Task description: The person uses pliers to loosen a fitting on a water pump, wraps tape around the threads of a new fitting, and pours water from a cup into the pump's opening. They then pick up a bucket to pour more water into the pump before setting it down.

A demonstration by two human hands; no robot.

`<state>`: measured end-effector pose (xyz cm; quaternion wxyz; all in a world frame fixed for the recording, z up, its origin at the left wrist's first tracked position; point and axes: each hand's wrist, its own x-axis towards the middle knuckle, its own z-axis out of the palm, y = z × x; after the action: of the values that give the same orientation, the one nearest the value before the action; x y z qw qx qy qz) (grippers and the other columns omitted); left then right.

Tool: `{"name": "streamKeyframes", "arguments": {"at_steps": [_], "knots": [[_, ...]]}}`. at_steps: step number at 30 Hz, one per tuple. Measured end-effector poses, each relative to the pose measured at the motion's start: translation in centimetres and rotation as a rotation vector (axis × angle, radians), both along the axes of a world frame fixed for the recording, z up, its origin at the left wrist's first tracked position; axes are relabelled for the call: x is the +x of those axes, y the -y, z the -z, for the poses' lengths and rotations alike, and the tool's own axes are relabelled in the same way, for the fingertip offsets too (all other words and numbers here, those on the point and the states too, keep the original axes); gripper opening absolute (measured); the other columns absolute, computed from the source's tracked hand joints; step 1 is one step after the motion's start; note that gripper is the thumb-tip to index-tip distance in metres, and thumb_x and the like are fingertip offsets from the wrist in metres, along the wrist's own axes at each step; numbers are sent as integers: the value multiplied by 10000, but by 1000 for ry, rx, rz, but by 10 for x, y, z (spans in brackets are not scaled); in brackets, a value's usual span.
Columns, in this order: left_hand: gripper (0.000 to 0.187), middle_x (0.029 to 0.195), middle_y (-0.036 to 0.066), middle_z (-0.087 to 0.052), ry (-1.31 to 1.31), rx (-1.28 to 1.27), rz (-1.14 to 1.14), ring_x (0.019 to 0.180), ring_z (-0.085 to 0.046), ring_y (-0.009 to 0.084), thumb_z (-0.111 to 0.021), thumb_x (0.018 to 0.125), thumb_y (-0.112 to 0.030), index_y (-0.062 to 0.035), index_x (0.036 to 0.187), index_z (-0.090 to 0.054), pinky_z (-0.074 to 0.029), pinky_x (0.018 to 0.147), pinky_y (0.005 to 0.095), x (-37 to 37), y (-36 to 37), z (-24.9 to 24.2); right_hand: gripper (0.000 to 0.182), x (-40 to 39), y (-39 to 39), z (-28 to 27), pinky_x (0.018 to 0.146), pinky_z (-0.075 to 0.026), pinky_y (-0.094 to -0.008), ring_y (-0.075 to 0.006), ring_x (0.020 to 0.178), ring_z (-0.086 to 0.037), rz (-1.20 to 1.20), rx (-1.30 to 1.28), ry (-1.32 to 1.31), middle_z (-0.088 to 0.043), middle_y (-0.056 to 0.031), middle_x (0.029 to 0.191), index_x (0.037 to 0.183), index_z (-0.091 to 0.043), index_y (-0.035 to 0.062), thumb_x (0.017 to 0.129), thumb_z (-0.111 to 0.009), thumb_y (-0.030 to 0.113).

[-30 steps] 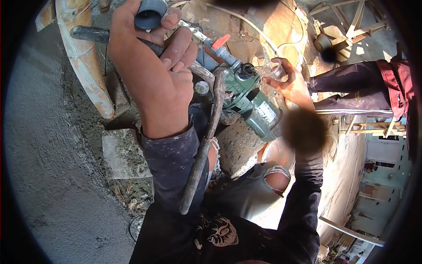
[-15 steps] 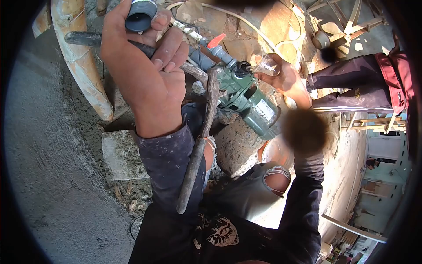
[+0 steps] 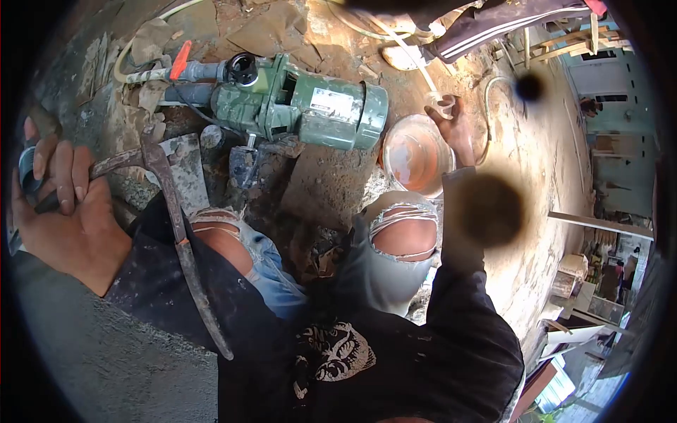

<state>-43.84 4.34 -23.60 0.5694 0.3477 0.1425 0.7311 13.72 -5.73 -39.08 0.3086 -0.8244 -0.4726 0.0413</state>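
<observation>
At the left edge, my left hand (image 3: 77, 218) has its fingers closed round one handle of rusty pincers (image 3: 173, 201) and a grey pipe fitting (image 3: 28, 166). The pincers' other handle hangs across my sleeve. My right hand (image 3: 460, 130) pinches a small clear cup (image 3: 443, 106) over the right rim of an orange-white bucket (image 3: 448, 158). Between my hands lies a green pump (image 3: 328, 106) with a round black opening (image 3: 242, 69) at its left end. A grey pipe with a red valve lever (image 3: 181, 60) joins it.
A concrete block (image 3: 328, 183) sits below the pump, in front of my knees. A pale hose (image 3: 486, 113) curves right of the bucket. Another person's leg (image 3: 493, 32) and foot stand at the top right. A rough grey surface (image 3: 127, 338) fills the lower left.
My right hand has moved from the pump's opening to the bucket with the cup. My left hand, with the pincers and fitting, appears farther left and lower. The view has turned.
</observation>
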Motion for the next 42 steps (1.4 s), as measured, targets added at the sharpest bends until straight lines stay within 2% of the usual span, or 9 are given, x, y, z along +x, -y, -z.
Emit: {"name": "streamKeyframes", "arguments": {"at_steps": [2,3,5,9,13,21,25,33,42], "knots": [[429,822,41,-464,-49,4,-1,472,-264,66,-439,954,-178,125,1258,-446,-267,447,232,8,-1,-6,667,116,38,142,975,-458,-434,-357,1100,-638,-24,-5,-339,-686,-174,1130,1193,-580,41,708,-851,409],[434,817,36,-462,-47,2,7,469,-255,67,-440,954,-177,125,1265,-447,-261,443,232,13,-1,-6,756,68,58,112,1021,-420,-481,-360,1180,-591,-59,-419,154,-681,-180,1148,1254,-575,69,663,-864,442],[438,812,32,-460,-52,7,16,465,-246,67,-442,953,-176,125,1272,-448,-255,440,231,20,-1,-8,709,50,73,135,1046,-397,-531,-409,1257,-518,-73,-713,134,-642,-216,1213,1312,-543,81,722,-810,371],[464,805,20,-449,-68,-29,-7,464,-227,65,-453,958,-186,118,1307,-438,-243,433,230,27,3,-14,641,20,65,176,1032,-426,-545,-515,1270,-455,6,-806,111,-488,-282,1384,1383,-458,84,787,-652,219],[470,807,17,-438,-57,-25,19,468,-223,63,-458,966,-203,100,1324,-435,-243,432,229,30,4,-17,720,-4,56,189,983,-480,-515,-444,1230,-518,18,-691,253,-553,-261,1313,1375,-465,76,752,-728,323],[472,794,20,-455,-18,-17,7,461,-240,60,-437,981,-243,96,1309,-451,-245,414,231,32,5,-18,527,-18,88,144,885,-518,-336,-214,1075,-632,-41,39,-947,-653,-86,1188,1277,-542,33,808,-776,96],[473,803,16,-473,33,-40,-96,440,-248,61,-425,990,-253,93,1311,-456,-264,406,242,42,12,-21,492,-5,75,117,894,-500,-320,-177,1014,-626,-155,136,-341,-668,-97,1115,1191,-582,3,791,-827,151],[497,759,41,-546,191,-28,-155,409,-282,57,-410,1006,-291,97,1308,-484,-269,369,233,44,14,-18,534,-84,-35,-48,956,-465,-319,-176,1083,-592,-396,341,-456,-620,-83,1185,1251,-529,39,792,-802,32],[503,769,35,-565,261,-33,-155,400,-281,58,-399,1017,-302,94,1314,-490,-263,368,233,26,17,-21,565,-194,-150,-75,974,-473,-322,-172,1090,-611,-845,302,-546,-635,-76,1183,1260,-527,55,765,-789,-24]]}}
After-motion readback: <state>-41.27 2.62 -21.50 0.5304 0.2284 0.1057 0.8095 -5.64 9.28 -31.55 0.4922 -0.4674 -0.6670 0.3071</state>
